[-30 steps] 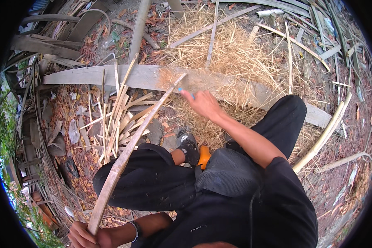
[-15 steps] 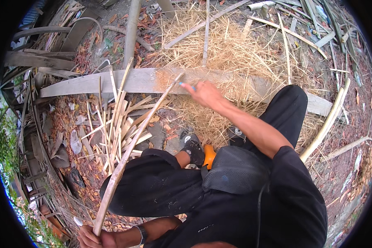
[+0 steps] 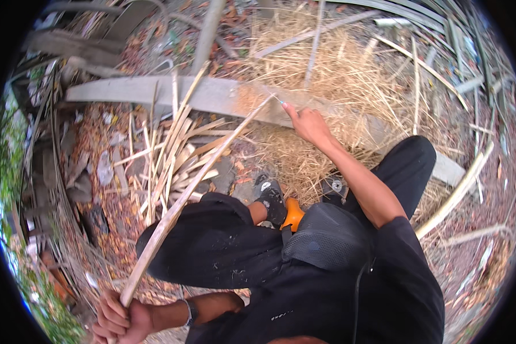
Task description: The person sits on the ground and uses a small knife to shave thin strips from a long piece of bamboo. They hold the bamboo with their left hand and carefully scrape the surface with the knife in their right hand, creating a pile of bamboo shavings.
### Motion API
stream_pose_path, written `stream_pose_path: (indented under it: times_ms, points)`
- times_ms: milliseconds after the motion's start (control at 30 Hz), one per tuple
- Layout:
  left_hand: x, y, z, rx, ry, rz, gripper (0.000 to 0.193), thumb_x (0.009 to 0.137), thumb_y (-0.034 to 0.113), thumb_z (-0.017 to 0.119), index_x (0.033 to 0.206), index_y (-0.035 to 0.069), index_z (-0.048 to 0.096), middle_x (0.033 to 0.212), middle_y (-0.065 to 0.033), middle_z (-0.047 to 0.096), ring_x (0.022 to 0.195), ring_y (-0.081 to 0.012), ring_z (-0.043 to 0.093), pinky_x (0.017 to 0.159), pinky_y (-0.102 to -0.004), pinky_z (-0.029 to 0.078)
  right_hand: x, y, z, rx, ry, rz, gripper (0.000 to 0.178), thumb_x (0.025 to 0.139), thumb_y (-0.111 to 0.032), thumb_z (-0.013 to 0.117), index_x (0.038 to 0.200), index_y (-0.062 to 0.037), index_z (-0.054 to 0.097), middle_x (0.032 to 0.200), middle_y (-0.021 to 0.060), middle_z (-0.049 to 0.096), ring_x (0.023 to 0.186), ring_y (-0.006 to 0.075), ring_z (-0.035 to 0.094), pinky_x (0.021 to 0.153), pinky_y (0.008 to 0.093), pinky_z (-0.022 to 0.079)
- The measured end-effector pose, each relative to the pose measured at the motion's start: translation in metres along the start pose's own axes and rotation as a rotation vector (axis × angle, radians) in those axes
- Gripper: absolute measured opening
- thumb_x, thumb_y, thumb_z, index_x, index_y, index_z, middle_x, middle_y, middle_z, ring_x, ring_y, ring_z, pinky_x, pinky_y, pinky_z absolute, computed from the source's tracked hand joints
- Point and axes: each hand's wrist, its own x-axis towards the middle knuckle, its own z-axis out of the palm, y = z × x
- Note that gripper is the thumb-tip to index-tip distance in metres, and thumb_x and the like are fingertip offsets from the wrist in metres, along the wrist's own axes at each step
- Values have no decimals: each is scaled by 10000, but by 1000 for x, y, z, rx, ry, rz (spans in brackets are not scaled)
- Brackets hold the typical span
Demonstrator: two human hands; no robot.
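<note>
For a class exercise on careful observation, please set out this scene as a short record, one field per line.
Left grip: closed around the lower end of the stick
Right grip: near the stick's upper end, one finger extended, blue at its tip; whether it holds anything is unclear
Board: grey, lying across the ground ahead
Straw: around the board's right half, partly over it
Strips: pale, heaped left of the stick
Shoe: dark, beside an orange object

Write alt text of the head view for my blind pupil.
A person's left hand grips a long wooden strip; the right hand is by its far tip, something blue at its fingertips. Pale shavings and a grey plank lie ahead.
</note>
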Motion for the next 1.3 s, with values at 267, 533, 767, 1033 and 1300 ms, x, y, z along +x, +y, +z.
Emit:
stream_pose_path:
  times_ms: [267, 533, 767, 1033, 1300]
  points:
    - [-15, 24, 18, -380, -277, -67, 399, 874, 197, 402, 481, 215, 331, 338, 108, 310, 257, 23, 246, 333, -103, 180, -161, -113, -29, 341, -342, -485, 502, 916, -418, 470, 823, 29, 677, 420, 167, 442, 372, 229, 470, 435, 373, 384]
    - [-17, 32, 16, -181, -342, -163, 414, 924, 345, 352, 530, 229, 300, 359, 122, 280, 283, 3, 288, 396, -126, 309, -111, -76, -18, 73, -222, -111, 653, 916, -486, 438, 555, 42, 571, 391, 148, 436, 359, 231, 431, 437, 391, 385]
    - [-25, 31, 36, -247, -356, -125, 409, 888, 237, 338, 481, 214, 300, 333, 100, 309, 274, 8, 247, 369, -126, 223, -135, -75, -43, 183, -162, -299, 616, 906, -466, 463, 589, 49, 577, 409, 158, 433, 348, 244, 419, 402, 392, 362]
    - [-19, 41, 33, -201, -298, -143, 426, 901, 245, 339, 477, 218, 304, 337, 97, 315, 274, 6, 238, 364, -133, 216, -180, -106, -26, 252, -121, -624, 456, 897, -359, 518, 690, 32, 629, 453, 191, 458, 397, 335, 497, 423, 395, 389]
    - [-24, 34, 47, -263, -419, -186, 411, 883, 235, 365, 481, 214, 282, 337, 89, 298, 284, -2, 228, 383, -151, 196, -160, -102, -28, 219, -143, -513, 568, 910, -442, 452, 664, 39, 627, 438, 201, 466, 401, 325, 510, 455, 415, 423]
